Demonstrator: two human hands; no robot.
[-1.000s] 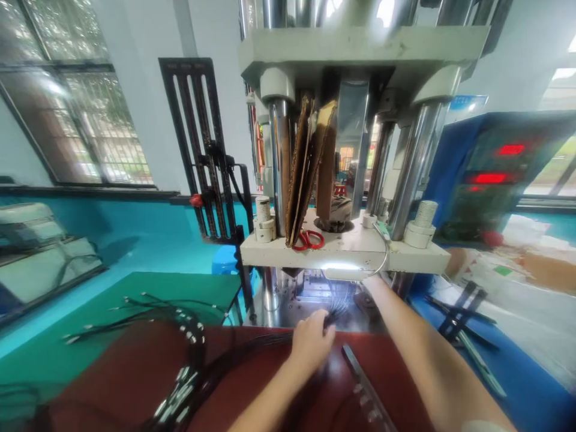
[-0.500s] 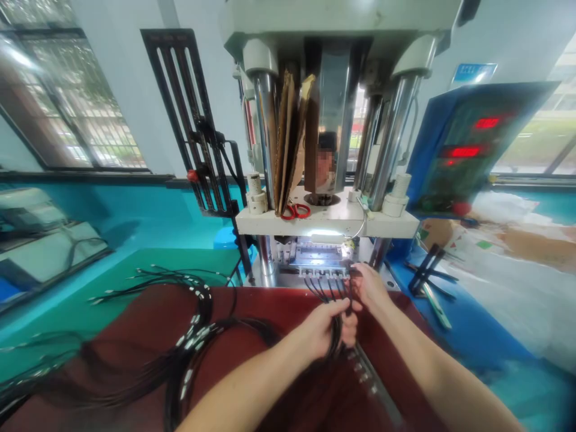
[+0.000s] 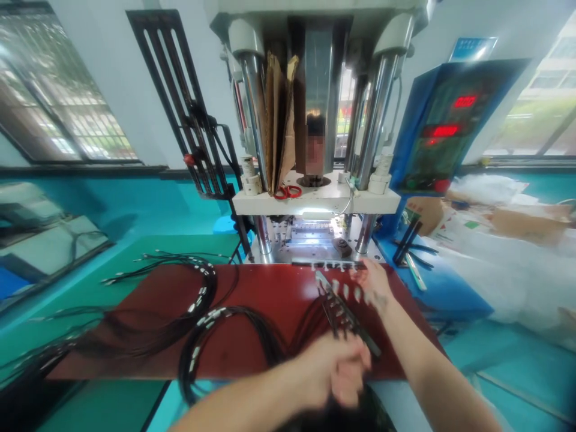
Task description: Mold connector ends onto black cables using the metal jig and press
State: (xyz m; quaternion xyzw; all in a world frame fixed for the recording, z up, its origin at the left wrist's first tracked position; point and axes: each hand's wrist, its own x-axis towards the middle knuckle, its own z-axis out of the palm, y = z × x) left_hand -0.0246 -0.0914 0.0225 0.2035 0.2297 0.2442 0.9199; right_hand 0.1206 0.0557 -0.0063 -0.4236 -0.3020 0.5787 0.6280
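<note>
My left hand [image 3: 335,369] is low at the front edge of the dark red mat [image 3: 265,294], its fingers closed round a bundle of black cables [image 3: 315,315]. The cable ends lie across a dark metal fixture bar [image 3: 344,309] that runs diagonally on the mat. Further out, my right hand [image 3: 371,282] rests at the far end of that bar, beside the light plug ends of the cables, with its fingers smeared by motion. Behind both hands stands the vertical moulding press [image 3: 315,120] with its lit mould area [image 3: 312,231].
More black cables with white tags [image 3: 198,300] coil on the mat's left half and trail over the green table [image 3: 148,258]. Red scissors [image 3: 287,192] and cardboard sheets [image 3: 279,120] sit on the press platen. A blue control box [image 3: 443,126] stands right; a black rack [image 3: 180,108] stands left.
Both hands have pulled back from the mould toward me, drawing the cable ends out onto the mat. The camera view has tilted down and back.
</note>
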